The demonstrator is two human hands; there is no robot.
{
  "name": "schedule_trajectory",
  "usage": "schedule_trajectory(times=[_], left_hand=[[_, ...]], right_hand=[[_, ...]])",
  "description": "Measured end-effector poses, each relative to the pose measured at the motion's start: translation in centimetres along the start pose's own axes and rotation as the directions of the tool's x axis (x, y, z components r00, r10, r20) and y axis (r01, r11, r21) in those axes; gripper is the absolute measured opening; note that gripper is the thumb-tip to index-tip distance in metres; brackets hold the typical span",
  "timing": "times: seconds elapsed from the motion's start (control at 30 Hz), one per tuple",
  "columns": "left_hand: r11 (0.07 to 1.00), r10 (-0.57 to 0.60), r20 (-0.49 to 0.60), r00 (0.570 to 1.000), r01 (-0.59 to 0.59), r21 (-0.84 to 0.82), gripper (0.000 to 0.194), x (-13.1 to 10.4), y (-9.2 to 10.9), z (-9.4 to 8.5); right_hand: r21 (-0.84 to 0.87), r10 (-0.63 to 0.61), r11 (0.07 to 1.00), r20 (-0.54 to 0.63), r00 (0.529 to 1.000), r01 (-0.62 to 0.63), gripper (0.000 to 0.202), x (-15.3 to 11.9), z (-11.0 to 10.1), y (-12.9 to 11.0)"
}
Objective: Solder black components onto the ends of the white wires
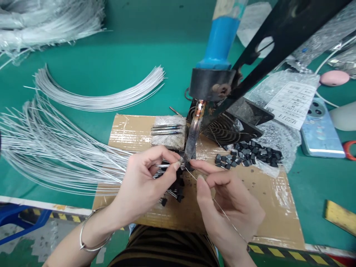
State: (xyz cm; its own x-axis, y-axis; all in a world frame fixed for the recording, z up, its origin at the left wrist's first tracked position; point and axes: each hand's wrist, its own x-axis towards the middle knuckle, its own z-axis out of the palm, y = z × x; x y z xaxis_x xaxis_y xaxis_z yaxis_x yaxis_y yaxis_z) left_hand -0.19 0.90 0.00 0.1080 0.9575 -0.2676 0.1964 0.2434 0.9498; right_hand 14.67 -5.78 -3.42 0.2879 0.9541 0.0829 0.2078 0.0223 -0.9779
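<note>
My left hand pinches the end of a grey cable just left of the soldering iron's tip. The iron has a blue handle and hangs in a black clamp. My right hand holds a thin solder wire between thumb and fingers, its end near the tip. A right fingertip lies close to the joint, where contact is hard to make out. Black connectors on cable ends lie beneath my left hand.
Grey cables spread at left, with a curved bundle behind. Black pieces lie right on cardboard. A fan, phone, labelled plastic bag and the iron's black arm stand beyond.
</note>
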Motion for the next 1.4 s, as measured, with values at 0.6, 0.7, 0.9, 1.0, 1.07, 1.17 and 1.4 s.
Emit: schedule_trajectory(times=[0.6,0.7,0.9,1.0,1.07,1.17,1.4], left_hand=[[1.0,-0.011,0.011,1.0,0.011,0.02,0.01,-0.17,0.03,-0.12],[1.0,-0.013,0.005,1.0,0.013,0.025,0.009,-0.12,-0.09,-0.12],[0.999,-0.014,0.003,1.0,0.014,0.031,0.008,-0.26,-0.03,-0.07],[0.999,-0.014,0.009,1.0,0.014,0.034,0.008,-0.28,0.04,-0.07],[0.999,-0.016,0.011,1.0,0.016,0.039,0.009,-0.29,0.03,-0.07],[0.999,-0.011,0.009,1.0,0.011,0.045,0.009,-0.37,0.0,-0.08],[0.999,0.008,0.009,1.0,-0.009,0.038,0.009,-0.55,-0.24,-0.14]], right_hand=[[-0.038,-0.054,0.998,-0.025,0.998,0.053,0.018,-0.02,0.14,-0.15],[-0.033,-0.055,0.998,-0.018,0.998,0.054,0.019,-0.03,0.14,-0.06],[-0.041,-0.068,0.997,-0.024,0.997,0.067,0.018,0.03,0.14,-0.03],[-0.036,-0.063,0.997,-0.031,0.998,0.062,0.019,-0.01,0.19,-0.04],[-0.026,-0.061,0.998,-0.035,0.998,0.06,0.019,-0.05,0.23,-0.05],[-0.037,-0.066,0.997,-0.037,0.997,0.064,0.019,-0.08,0.26,-0.1],[-0.06,-0.077,0.995,-0.037,0.996,0.074,0.018,-0.06,0.23,-0.16]])
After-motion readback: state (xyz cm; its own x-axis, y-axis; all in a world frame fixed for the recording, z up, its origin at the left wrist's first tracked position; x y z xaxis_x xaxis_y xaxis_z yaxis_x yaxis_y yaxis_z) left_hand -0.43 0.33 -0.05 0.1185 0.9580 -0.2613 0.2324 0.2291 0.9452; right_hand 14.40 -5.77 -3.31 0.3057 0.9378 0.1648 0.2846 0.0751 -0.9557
